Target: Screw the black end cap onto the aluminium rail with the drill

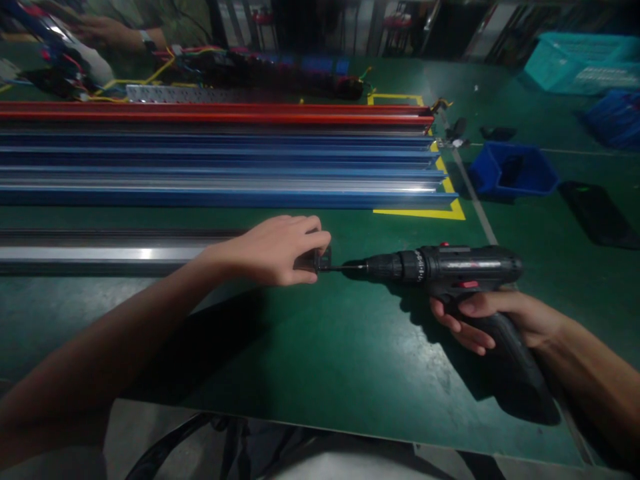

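My right hand (480, 317) is wrapped round the grip of a black cordless drill (465, 265), which lies level and points left. Its long thin bit (345, 267) reaches a small black end cap (323, 260) at the tip of a grey metal profile (125, 255). Over that end of the profile, my left hand (273, 250) is closed with the fingers bent down around it. The palm hides most of the gripped end. Whether the bit sits in a screw is too small to tell.
Behind lie several long blue profiles (225, 160) and a red profile (225, 113), near yellow tape (420, 214). To the right are a blue bin (517, 170), a dark phone (597, 212) and a teal crate (585, 63). Across the table, a co-worker's hand (113, 33) is near wiring.
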The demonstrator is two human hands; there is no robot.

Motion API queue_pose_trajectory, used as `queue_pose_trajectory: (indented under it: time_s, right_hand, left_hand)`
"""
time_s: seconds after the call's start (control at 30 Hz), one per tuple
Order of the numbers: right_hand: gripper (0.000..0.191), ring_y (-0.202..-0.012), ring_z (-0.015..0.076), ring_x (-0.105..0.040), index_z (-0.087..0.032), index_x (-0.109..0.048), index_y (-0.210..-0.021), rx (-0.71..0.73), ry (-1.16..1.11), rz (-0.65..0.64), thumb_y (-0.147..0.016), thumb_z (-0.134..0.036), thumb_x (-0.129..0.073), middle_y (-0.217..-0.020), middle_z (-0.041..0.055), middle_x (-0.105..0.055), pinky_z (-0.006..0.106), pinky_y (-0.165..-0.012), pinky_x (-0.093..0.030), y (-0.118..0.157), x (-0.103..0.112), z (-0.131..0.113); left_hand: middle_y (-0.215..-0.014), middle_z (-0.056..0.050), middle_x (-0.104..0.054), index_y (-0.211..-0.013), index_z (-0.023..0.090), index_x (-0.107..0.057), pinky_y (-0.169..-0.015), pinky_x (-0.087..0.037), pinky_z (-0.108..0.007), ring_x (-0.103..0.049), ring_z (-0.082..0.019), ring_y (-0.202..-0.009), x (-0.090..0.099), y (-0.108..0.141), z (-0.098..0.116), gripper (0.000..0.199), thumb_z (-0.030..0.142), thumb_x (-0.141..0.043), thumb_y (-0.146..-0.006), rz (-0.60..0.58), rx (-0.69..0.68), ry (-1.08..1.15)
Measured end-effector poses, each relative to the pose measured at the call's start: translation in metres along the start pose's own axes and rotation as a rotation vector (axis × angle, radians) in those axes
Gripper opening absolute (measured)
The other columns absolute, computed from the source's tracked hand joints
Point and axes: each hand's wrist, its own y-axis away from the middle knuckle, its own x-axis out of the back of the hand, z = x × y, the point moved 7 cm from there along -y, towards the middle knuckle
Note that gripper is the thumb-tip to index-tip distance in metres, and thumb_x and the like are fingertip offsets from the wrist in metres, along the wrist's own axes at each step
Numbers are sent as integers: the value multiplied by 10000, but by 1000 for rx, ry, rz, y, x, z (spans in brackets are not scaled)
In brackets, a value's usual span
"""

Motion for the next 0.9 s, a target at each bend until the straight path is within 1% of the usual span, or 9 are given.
queue_pose_trajectory:
  time_s: [0.23,0.47,0.9]
  right_hand:
    - [255,-510,73,-585,-120,-852,-1091,-5,4,17,-901,-284,-808,-869,52,-726,223,-571,-600,-1,0,1]
    - [267,-500,73,-579,-125,-855,-1101,-7,11,13,-903,-297,-804,-856,50,-726,226,-560,-595,-2,2,1]
    - [236,-506,71,-560,-123,-860,-1073,15,-13,2,-896,-267,-802,-821,36,-711,225,-565,-593,-2,-1,0]
  left_hand:
    - [-1197,-70,-615,-1127,256,-631,-825,-394,-370,-597,-251,-985,1,0,1,330,520,-715,-949,-2,4,1]
    - [-1182,-68,-607,-1119,258,-624,-808,-386,-377,-584,-242,-957,1,1,1,329,519,-725,-947,8,-9,13]
    - [-1195,-72,-616,-1111,250,-633,-824,-402,-380,-598,-244,-977,2,0,1,321,516,-720,-953,-2,3,16]
